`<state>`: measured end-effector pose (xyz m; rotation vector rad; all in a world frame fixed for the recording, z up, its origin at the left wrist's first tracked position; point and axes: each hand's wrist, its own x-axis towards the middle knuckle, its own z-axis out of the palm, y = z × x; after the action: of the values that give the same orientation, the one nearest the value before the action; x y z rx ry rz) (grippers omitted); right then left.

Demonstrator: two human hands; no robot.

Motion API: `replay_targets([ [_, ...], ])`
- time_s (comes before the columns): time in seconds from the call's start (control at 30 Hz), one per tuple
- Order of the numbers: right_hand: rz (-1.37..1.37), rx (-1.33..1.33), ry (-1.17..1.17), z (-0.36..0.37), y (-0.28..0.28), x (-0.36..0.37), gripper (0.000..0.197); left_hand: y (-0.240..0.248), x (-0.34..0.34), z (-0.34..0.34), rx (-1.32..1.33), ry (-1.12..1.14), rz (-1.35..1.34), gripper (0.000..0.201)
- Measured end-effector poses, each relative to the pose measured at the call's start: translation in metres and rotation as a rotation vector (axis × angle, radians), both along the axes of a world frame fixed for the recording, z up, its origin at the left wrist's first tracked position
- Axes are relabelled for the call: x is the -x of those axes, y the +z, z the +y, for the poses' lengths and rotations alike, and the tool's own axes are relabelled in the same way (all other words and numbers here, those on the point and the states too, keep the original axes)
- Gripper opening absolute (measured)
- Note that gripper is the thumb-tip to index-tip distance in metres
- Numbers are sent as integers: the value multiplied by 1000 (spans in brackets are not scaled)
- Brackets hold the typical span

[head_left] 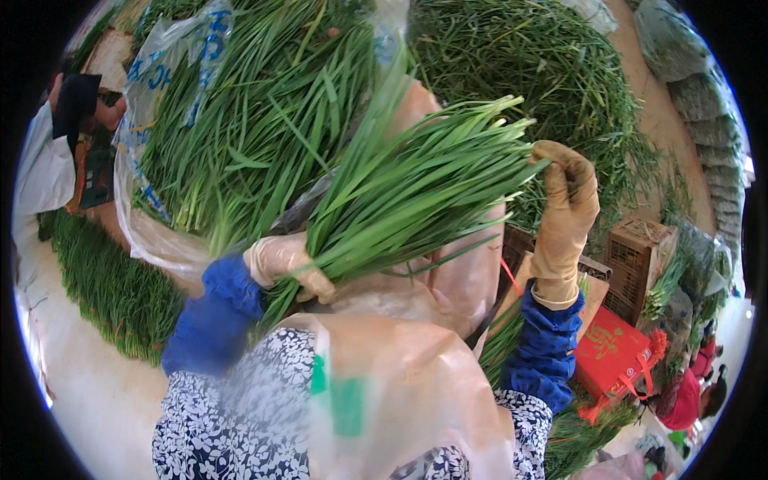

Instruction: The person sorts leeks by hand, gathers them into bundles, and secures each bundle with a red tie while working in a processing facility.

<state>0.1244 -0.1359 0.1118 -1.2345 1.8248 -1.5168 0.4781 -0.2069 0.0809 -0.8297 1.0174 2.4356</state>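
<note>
My left hand [288, 268], in a thin pale glove, grips the lower end of a bunch of long green leaves [416, 196]. The bunch fans up and to the right. My right hand [566, 204], in a tan rubber glove, pinches the leaf tips at the bunch's upper right end. Both forearms wear blue sleeve covers over a flowered shirt. A translucent plastic apron [400, 384] covers my lap below the bunch.
A clear plastic bag [152, 104] full of the same green leaves lies at upper left. A large heap of leaves [552, 72] fills the upper right. Brown crates [640, 264] and a red bag [612, 356] stand at right. Another person [56, 152] sits at far left.
</note>
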Motion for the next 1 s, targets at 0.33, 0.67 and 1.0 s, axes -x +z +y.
replay_targets([
  [0.33,-87,-413,-570,24,-68,180,31,20,16,2,-57,148,8,47],
  [0.67,92,-479,228,18,4,34,19,46,24,19,155,221,-27,62],
  [1.0,56,-138,-248,32,-11,15,66,27,19,20,246,188,-1,74],
])
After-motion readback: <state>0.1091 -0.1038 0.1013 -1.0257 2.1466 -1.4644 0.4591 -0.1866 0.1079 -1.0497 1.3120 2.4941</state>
